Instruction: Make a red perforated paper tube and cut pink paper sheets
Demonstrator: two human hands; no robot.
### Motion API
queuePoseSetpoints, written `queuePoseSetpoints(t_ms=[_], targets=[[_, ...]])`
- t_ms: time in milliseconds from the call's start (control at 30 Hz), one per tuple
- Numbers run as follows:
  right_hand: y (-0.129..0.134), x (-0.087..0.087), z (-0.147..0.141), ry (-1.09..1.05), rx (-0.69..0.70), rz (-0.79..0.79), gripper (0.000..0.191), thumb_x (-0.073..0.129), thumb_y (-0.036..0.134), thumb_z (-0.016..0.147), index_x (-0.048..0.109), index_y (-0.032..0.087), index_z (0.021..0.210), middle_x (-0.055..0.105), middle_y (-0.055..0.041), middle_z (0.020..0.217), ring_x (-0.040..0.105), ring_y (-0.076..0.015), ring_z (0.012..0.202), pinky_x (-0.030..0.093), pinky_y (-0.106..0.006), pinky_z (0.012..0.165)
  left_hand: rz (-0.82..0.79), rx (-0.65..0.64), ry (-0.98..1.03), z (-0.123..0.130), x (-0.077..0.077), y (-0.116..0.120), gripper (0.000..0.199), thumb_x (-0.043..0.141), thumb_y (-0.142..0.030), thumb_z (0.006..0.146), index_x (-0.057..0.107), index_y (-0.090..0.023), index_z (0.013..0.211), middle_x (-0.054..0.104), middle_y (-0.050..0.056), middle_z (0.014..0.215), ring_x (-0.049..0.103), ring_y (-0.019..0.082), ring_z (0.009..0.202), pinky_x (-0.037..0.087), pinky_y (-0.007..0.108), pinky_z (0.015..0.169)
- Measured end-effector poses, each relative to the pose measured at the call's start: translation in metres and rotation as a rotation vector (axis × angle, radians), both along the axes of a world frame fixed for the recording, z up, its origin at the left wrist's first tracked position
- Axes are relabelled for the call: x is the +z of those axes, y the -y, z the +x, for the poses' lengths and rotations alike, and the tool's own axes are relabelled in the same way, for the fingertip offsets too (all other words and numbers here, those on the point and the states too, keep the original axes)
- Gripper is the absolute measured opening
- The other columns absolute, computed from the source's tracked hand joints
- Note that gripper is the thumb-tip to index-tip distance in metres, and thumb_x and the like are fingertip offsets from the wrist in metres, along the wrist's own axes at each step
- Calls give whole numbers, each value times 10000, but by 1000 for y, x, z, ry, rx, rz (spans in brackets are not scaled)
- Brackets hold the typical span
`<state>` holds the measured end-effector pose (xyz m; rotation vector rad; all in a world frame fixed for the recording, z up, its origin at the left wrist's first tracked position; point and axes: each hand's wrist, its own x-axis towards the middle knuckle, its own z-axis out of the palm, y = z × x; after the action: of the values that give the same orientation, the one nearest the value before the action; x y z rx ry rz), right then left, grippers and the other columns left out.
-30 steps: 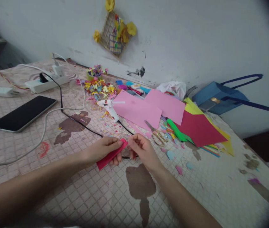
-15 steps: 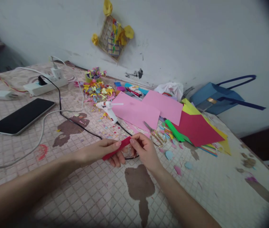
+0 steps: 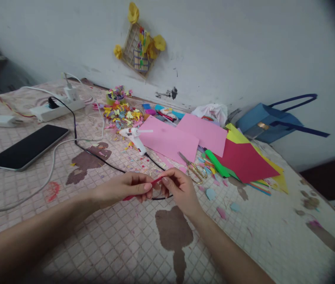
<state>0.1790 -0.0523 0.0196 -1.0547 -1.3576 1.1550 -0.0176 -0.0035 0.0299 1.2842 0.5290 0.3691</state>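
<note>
Between my hands is a narrow red paper strip (image 3: 156, 181), seen nearly edge-on. My left hand (image 3: 132, 186) pinches it between thumb and fingers, and one end pokes out below the palm. My right hand (image 3: 177, 187) grips the other end with thumb and fingertips. Just beyond the hands lies a white glue gun (image 3: 136, 141), its black cord running behind my fingers. Gold-handled scissors (image 3: 195, 169) rest to the right of my right hand, beside pink paper sheets (image 3: 170, 138).
A tablet (image 3: 28, 146) and a white power strip (image 3: 56, 110) with cables lie at left. Paper scraps (image 3: 123, 114) are heaped near the wall. Red paper (image 3: 244, 159), a green marker-like tube (image 3: 216, 162) and a blue bag (image 3: 269, 122) are at right.
The red strip has turned from showing its broad face to nearly edge-on and looks narrower. My left fingers have curled in closer beneath it; my right hand has barely moved.
</note>
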Motion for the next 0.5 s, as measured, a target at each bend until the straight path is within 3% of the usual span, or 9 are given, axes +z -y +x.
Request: queuePoseSetpoints(t_ms=[267, 400, 500], targets=[[1, 2, -3, -18, 60, -36, 282, 746, 380, 761, 616, 206, 940, 552, 34, 697, 517, -79, 549, 447, -185, 479, 84, 54, 33, 2, -5, -3, 266, 724, -343, 763, 690, -177, 967, 708, 31, 930, 615, 161, 850, 448, 282, 791], [2, 1, -3, -22, 59, -47, 292, 739, 380, 765, 605, 201, 953, 543, 30, 699, 510, -86, 563, 454, -188, 481, 217, 85, -15, 3, -7, -2, 266, 677, -346, 790, 684, -167, 987, 712, 41, 937, 624, 176, 843, 461, 285, 763], [1, -1, -5, -43, 85, -82, 315, 729, 384, 770, 582, 206, 986, 560, 22, 732, 521, -91, 574, 462, -191, 477, 409, 177, -145, 4, -7, 1, 281, 654, -369, 800, 677, -152, 977, 705, 46, 871, 614, 178, 774, 460, 280, 693]])
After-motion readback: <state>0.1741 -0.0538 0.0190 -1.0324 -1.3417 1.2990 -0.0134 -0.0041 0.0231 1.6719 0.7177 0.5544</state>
